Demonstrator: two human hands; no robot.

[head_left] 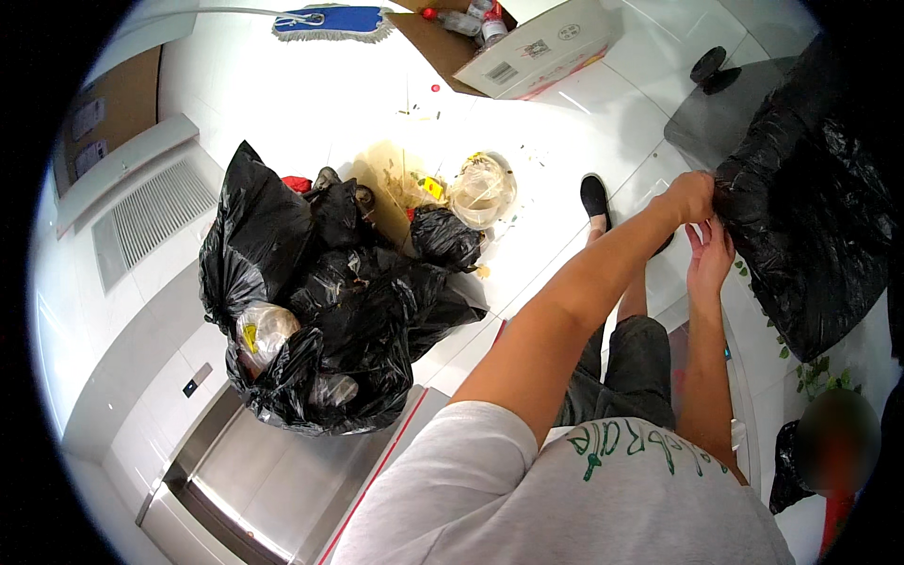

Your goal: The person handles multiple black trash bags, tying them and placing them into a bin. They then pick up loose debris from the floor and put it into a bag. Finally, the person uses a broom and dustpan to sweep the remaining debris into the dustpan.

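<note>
A large black garbage bag [810,207] hangs spread out at the right. My left hand [690,196] is closed on its near edge. Just below, my right hand [711,256] pinches the same edge, its fingers bent and partly overlapped by the bag. Both arms reach toward the right, away from the filled black garbage bags [330,311] on the left. Those bags are heaped together, and a clear plastic bag with a yellow label [266,331] shows among them.
Spilled brown liquid and scraps surround a clear plastic tub [483,191] on the white tiles. Beyond stand a cardboard box [537,56] with plastic bottles and a blue mop head [331,21]. A stainless steel surface [273,471] lies lower left; green leaves [829,374] lie right.
</note>
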